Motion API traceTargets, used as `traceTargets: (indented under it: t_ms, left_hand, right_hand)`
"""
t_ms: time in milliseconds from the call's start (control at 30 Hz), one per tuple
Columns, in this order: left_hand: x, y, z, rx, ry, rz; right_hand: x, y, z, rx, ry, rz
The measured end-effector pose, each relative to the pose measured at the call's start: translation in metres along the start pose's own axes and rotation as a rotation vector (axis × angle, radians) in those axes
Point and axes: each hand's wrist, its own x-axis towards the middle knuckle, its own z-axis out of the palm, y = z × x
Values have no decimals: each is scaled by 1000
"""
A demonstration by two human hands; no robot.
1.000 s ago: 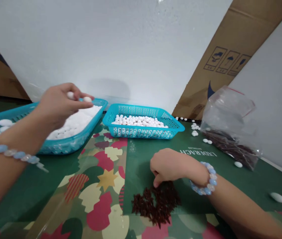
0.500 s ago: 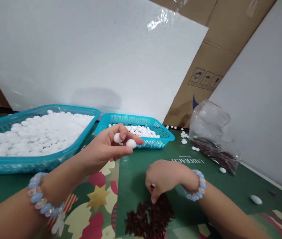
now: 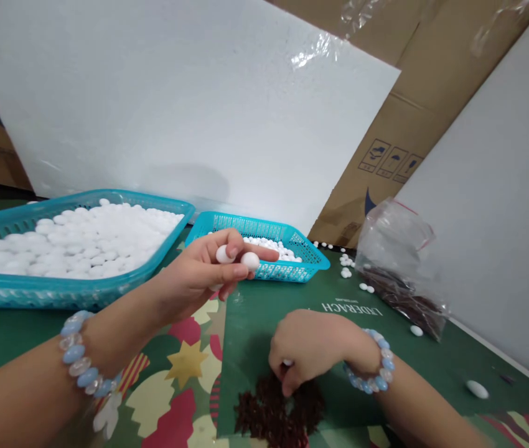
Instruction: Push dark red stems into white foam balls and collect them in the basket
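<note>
Open counter [image 3: 255, 311] runs down the frame's centre, between the large tray [image 3: 59, 292] at left and the plastic bag [image 3: 399, 267] at right. The small basket [image 3: 311, 264] and white board [image 3: 175, 106] close the upper middle. Loose white beads [image 3: 477, 389] dot the right side. A dark pile [image 3: 264, 417] occupies the lower centre.

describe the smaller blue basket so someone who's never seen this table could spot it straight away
Start at the big white board leaning at the back of the green table. Two turquoise baskets sit at its foot; the smaller basket is the right-hand one, just behind the left hand. Its mesh walls and small round white beads set it apart from the large basket heaped with bigger oval ones.
</note>
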Motion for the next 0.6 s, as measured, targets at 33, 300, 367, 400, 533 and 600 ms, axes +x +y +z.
traceTargets:
  t_ms: [33, 300, 367, 400, 533, 600]
  left_hand:
    - [-1, 0, 0, -26, -9, -4]
    - [-1, -1, 0, -148, -65, 24]
    - [-1, -1, 1, -149, -52, 27]
    - [-2, -1, 2, -147, -45, 31]
    - [-5, -1, 0, -68, 21, 41]
    - [-4, 1, 2, 70, 71, 34]
  right_hand:
    - [0, 2, 1, 27, 35, -1]
    - [-13, 11, 1, 330, 402, -1]
    - [-18, 10, 0, 417, 479, -42]
    - [-20, 9, 0, 455, 524, -59]
    - [-28, 6, -3, 541, 698, -93]
    - [-36, 4, -5, 533, 758, -85]
